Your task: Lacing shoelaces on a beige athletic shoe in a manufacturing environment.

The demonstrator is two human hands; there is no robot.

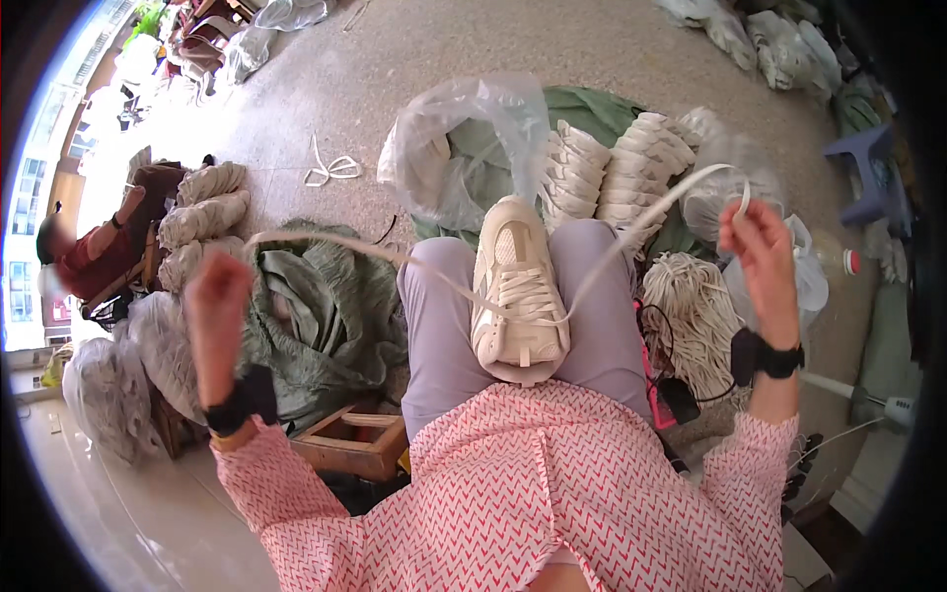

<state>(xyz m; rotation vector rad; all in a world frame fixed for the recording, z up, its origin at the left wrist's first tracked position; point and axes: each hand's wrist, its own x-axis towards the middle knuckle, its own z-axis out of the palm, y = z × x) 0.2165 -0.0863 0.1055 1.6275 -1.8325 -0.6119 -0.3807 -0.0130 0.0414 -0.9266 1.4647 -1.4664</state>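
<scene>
A beige sneaker (514,257) rests between my thighs, its heel toward me and its toe pointing away. Crossed lacing covers its tongue, and a long cream shoelace (612,271) runs out from near the ankle opening to both sides. Raised at the right, my right hand (758,242) is closed in a pinch on one lace end, which loops above the fingers. Out to the left, my left hand (219,291) is blurred but looks closed on the other end. Both lace lengths hang in the air, bowed rather than straight.
Stacks of beige shoes (646,163) lie beyond my knees beside a clear plastic bag (473,128). A bundle of laces (691,306) sits right of my leg. Green cloth (326,306) and a wooden box (360,449) are at the left. A person (99,247) sits farther left; a blue stool (873,173) stands right.
</scene>
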